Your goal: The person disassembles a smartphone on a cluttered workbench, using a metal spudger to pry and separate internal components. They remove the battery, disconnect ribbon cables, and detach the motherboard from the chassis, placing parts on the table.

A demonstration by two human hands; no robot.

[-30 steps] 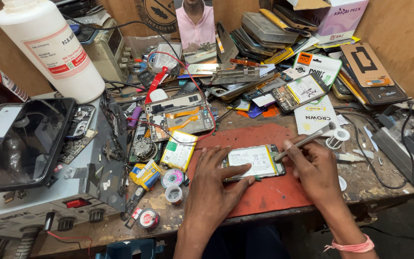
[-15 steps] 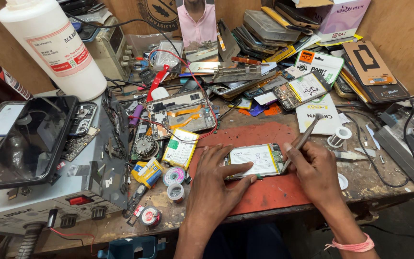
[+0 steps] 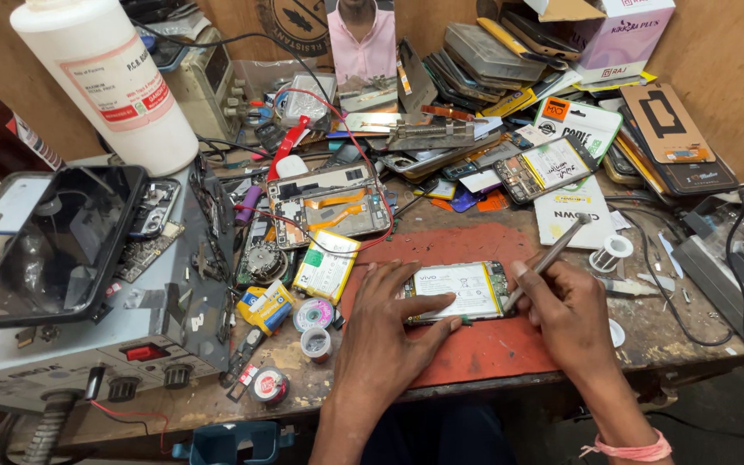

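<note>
An opened phone [image 3: 462,291] with its white battery showing lies on a red work mat [image 3: 475,344] near the bench's front edge. My left hand [image 3: 389,331] presses down on the phone's left end, thumb along its near side. My right hand [image 3: 566,314] grips a thin metal tool [image 3: 548,257] like a pen, its tip touching the phone's right end.
A grey power supply [image 3: 88,327] with a dark phone on top stands at the left, next to a big white bottle [image 3: 105,77]. Another opened phone [image 3: 329,202], a loose battery [image 3: 326,265], tape rolls [image 3: 313,315] and piles of phone parts crowd the back.
The view has shifted slightly. My right hand has tilted the tool a little at the phone's right end. My left hand stays on the phone.
</note>
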